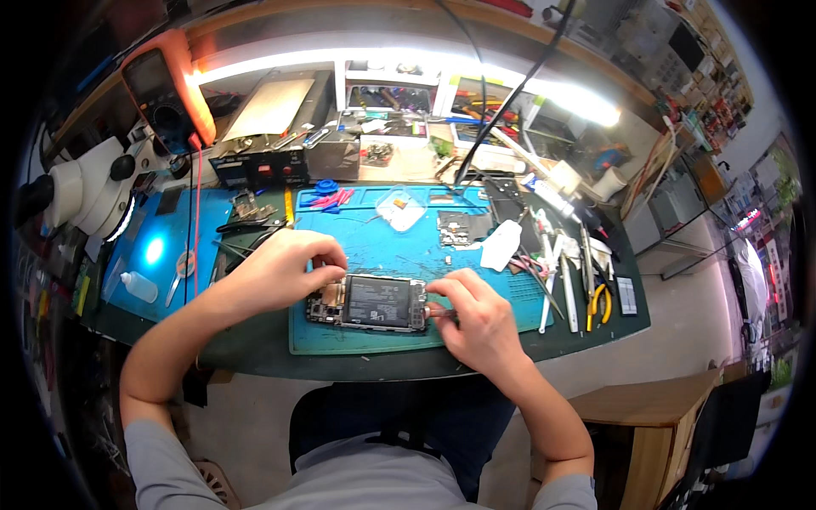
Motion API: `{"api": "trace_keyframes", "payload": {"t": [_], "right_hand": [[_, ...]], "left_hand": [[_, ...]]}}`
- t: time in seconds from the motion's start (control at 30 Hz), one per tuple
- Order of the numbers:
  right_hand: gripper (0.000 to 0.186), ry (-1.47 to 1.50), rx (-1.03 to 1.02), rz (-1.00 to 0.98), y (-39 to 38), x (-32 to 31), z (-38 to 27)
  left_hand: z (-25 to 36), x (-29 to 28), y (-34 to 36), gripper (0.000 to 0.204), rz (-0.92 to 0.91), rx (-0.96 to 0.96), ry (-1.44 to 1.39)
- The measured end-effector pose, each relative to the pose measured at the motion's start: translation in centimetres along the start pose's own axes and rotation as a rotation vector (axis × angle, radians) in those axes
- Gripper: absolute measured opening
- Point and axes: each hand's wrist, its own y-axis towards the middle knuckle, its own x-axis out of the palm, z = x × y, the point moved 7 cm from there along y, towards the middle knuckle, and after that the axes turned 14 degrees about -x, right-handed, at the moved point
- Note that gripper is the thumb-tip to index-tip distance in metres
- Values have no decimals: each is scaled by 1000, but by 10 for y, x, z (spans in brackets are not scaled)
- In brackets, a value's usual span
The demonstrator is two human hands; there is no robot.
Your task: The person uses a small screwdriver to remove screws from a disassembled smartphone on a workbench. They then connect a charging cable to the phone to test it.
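Note:
An opened phone (336, 321) lies on the blue work mat (374, 342), its back off and its insides showing. A black battery (378, 300) fills its middle, with the circuit board at its left end. At the phone's upper left corner, my left hand (293, 265) has its fingers curled and pinched together; whatever they hold is hidden. My right hand (478, 319) is closed at the right end, gripping a small slim tool (441, 313) that points at the phone's edge. Most of that tool is covered by my fingers, so its kind cannot be told.
Behind the phone are a clear plastic dish (400, 209) and a dark phone part (464, 228). Tweezers, pens and yellow-handled pliers (600, 308) lie to the right. At left stand an orange multimeter (167, 92), a microscope (85, 191) and a small white bottle (138, 287).

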Motion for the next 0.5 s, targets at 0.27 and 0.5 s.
{"api": "trace_keyframes", "payload": {"t": [0.27,0.5], "right_hand": [[29,-67,117,49,-45,-36,33],[25,-572,132,45,-60,-61,42]], "left_hand": [[-11,21,-46,91,125,225,163],[-24,20,-44,84,164,310,145]]}}
